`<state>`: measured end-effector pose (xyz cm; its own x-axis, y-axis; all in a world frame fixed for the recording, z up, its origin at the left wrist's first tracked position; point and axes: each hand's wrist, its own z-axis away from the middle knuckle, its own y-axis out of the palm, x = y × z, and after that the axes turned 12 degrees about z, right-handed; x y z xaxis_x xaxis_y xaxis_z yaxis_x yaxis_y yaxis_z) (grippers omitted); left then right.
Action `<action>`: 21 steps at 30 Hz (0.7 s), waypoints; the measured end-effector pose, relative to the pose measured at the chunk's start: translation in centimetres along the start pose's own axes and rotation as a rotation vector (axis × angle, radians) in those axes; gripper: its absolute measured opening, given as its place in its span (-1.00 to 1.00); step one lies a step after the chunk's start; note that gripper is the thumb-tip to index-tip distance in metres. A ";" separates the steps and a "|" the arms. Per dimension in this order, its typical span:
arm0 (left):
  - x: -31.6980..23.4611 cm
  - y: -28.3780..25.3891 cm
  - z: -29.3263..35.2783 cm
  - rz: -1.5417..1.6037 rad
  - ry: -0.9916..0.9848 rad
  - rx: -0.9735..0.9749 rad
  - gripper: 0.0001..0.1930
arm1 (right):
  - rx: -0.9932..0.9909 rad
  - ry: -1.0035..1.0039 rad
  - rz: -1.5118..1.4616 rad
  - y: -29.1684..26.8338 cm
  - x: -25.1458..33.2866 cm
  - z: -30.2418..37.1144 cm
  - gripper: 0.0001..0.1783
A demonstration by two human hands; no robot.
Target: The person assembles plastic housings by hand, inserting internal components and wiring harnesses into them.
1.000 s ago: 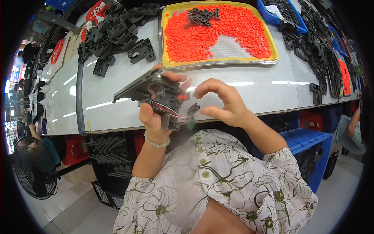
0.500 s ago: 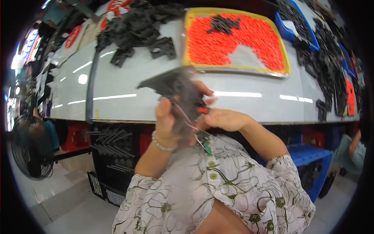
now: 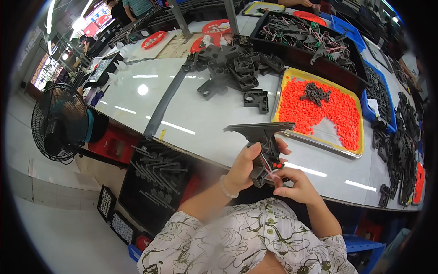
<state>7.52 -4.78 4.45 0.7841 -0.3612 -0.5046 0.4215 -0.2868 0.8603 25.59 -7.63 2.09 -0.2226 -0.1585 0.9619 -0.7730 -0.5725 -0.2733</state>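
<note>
My left hand [image 3: 242, 170], with a beaded bracelet at the wrist, is closed round a dark grey plastic housing [image 3: 269, 147]. Its fingertips show on the far side of the part. The housing is held above the table's front edge, its flat, wide plate uppermost. Two small red pieces [image 3: 278, 165] sit on its right side. Thin pale and reddish wires [image 3: 266, 165] run along it toward my right hand [image 3: 296, 184]. That hand is closed at the lower right of the housing, fingertips pinched at the wires; the wire ends are hidden.
A yellow-rimmed tray [image 3: 362, 119] of small red pieces lies beyond my hands, a dark clump on top. Dark plastic parts [image 3: 235, 68] pile left of it; a black bin [image 3: 365, 82] of wired parts stands behind. A fan [image 3: 59, 122] and a black crate [image 3: 153, 176] are at left.
My view has swung, so hands and housing appear lower and farther right. The housing's plate now looks level. The green piece that hung on the wires is out of sight.
</note>
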 end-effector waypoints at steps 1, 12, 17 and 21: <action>-0.3 -0.6 -0.2 -0.078 0.001 0.006 -0.28 | -0.124 0.008 0.007 0.0 -0.2 0.3 -0.66; 0.1 -1.9 -1.9 -0.315 0.181 0.012 -0.13 | -0.297 0.232 -0.287 -2.0 0.3 -0.9 -0.79; 0.9 -2.1 -1.9 -0.273 0.162 0.018 -0.15 | -0.279 0.143 -0.151 -2.3 0.3 0.3 -0.79; 1.1 -2.0 -1.8 -0.294 0.134 0.013 -0.15 | -0.356 0.166 -0.021 -2.3 0.1 0.6 -0.79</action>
<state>8.40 -3.02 2.32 0.6828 -0.1408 -0.7169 0.6342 -0.3729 0.6773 27.68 -6.85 2.84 -0.2756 -0.0006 0.9613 -0.9295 -0.2549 -0.2666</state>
